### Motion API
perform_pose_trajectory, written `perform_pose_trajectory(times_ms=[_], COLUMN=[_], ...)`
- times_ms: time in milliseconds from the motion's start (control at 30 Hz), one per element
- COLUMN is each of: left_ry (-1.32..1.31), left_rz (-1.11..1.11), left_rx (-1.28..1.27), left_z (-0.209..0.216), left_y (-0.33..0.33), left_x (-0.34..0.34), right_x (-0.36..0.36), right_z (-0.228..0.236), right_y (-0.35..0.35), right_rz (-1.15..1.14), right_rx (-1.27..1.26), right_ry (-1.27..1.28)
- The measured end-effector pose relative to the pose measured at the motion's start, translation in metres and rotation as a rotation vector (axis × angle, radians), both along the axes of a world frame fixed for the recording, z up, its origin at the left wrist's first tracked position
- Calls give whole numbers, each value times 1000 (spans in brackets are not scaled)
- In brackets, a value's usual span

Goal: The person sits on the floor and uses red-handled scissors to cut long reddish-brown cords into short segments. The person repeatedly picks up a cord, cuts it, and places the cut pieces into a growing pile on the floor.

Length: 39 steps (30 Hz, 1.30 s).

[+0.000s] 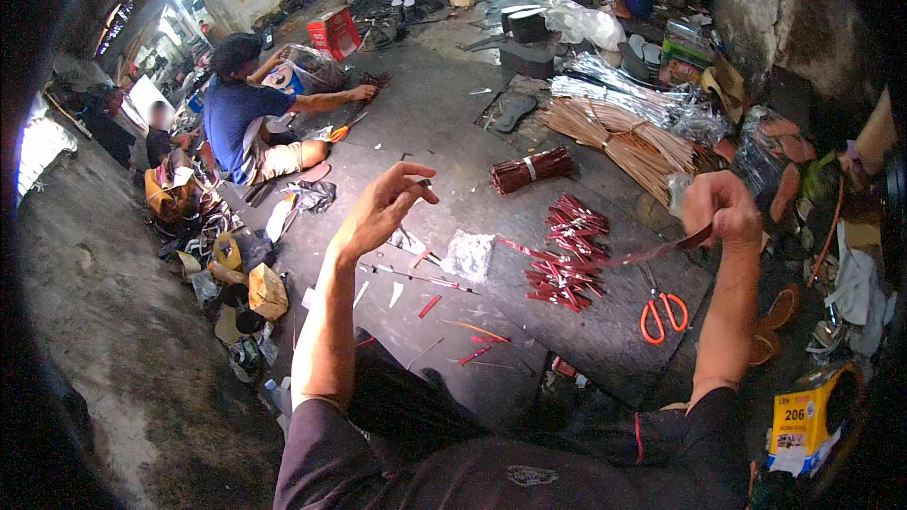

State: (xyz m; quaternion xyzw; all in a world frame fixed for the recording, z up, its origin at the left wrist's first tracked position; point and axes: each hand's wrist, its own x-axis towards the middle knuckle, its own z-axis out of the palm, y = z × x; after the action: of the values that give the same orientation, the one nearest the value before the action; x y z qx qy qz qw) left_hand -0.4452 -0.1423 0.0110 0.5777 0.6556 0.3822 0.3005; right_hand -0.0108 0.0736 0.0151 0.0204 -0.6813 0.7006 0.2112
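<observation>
My right hand (723,212) is raised on the right, slightly blurred, its fingers closed on the end of a dark red strip (652,253). The strip slants down to the left, across a pile of short dark red strips (572,250). My left hand (389,203) is lifted in the middle, fingers curved and apart, with nothing plainly held. Below it a clear plastic bag (468,257) lies on the dark work surface. Orange-handled scissors (664,316) rest below my right hand. Behind the pile is a dark red bundle (532,170) tied with a pale band.
Long brown strips (614,137) and silvery strips (624,85) lie at the far right. Red scraps (475,355) are scattered in front of me. A person in blue (236,113) sits at the left; others work farther back. A yellow box (803,420) stands at the lower right.
</observation>
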Motion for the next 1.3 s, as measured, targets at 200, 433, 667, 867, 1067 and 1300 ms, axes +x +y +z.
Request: perform_pose_trajectory(times_ms=[200,433,667,867,1067,1300], left_ry=[-128,35,90,137,147,213], left_rz=[-283,-332,-95,96,175,290], left_rx=[-69,-72,-125,-73,-23,23], left_z=[-3,12,1,-7,-20,-34], left_y=[-7,-7,-16,-24,-24,-24], left_x=[44,56,-14,-48,-71,-90], right_x=[-116,-172,-116,-81,-57,-50], right_z=[0,-61,-33,-40,-45,-60], right_y=[-76,-97,-47,-12,8,21], right_rz=[-247,-189,-375,-490,-564,-631], right_rx=[758,184,326,283,22,43], right_ry=[-317,-316,-441,-421,-411,-273])
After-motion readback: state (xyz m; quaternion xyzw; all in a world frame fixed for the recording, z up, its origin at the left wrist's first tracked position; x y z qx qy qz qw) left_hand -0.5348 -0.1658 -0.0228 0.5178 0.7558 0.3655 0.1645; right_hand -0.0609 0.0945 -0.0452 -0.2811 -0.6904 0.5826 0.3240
